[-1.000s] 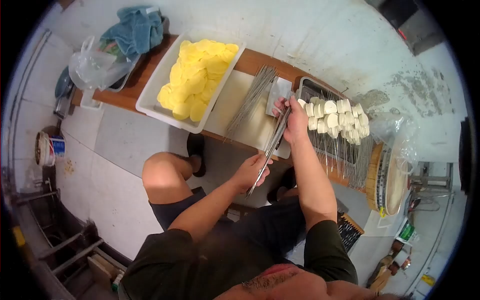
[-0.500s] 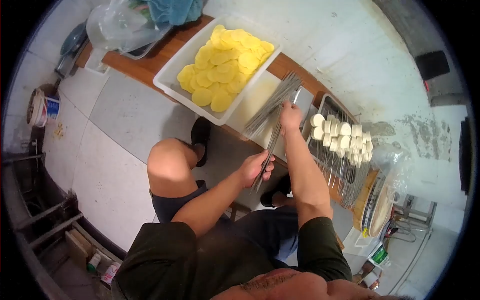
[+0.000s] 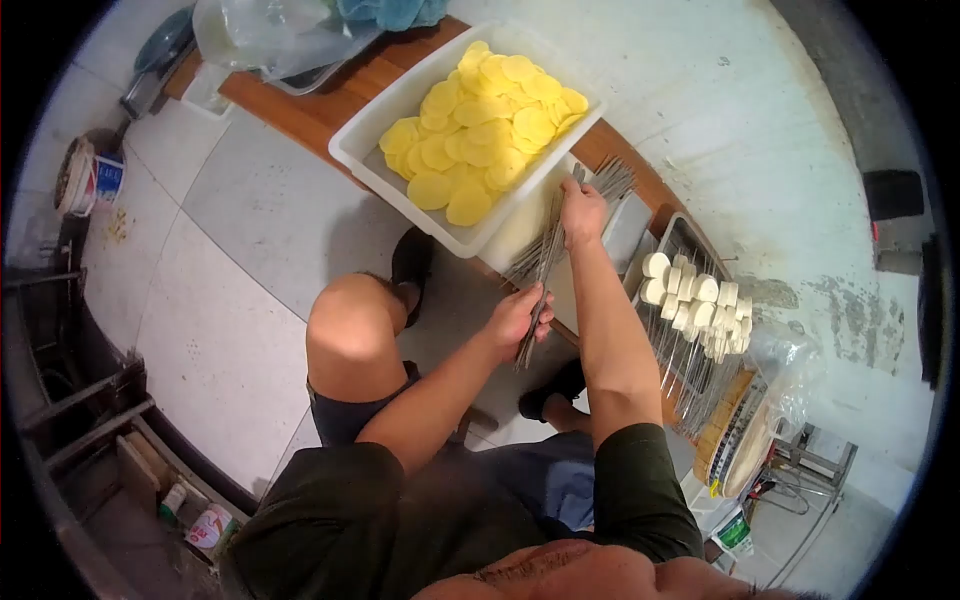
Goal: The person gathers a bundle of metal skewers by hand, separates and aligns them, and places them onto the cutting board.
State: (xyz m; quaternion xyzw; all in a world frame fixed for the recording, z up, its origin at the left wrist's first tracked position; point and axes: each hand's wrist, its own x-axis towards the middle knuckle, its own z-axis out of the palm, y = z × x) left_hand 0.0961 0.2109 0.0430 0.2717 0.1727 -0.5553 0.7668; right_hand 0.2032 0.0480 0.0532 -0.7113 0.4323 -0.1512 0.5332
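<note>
A bundle of thin metal skewers (image 3: 551,240) slants between my two hands. My left hand (image 3: 520,318) is closed round its lower end, with the skewer ends sticking out below the fist. Near the upper end, my right hand (image 3: 583,212) is closed on the same bundle, its fingertips partly hidden. Behind my hands, more loose skewers (image 3: 614,178) lie in a pile on a pale board (image 3: 520,222). To the left of them stands a white plastic tub (image 3: 357,160) heaped with thin yellow slices (image 3: 480,130), which look like potato.
On the right, a metal tray (image 3: 680,232) holds skewers threaded with thick white round pieces (image 3: 704,289). Beyond it are a round wooden board (image 3: 745,440) and a clear plastic bag (image 3: 790,350). A blue cloth (image 3: 395,10) lies at the back. My knee (image 3: 355,325) is below the bench.
My right hand has moved up to the top of the skewer bundle, and the bundle stands steeper. My left hand keeps its hold. The whole view has shifted slightly.
</note>
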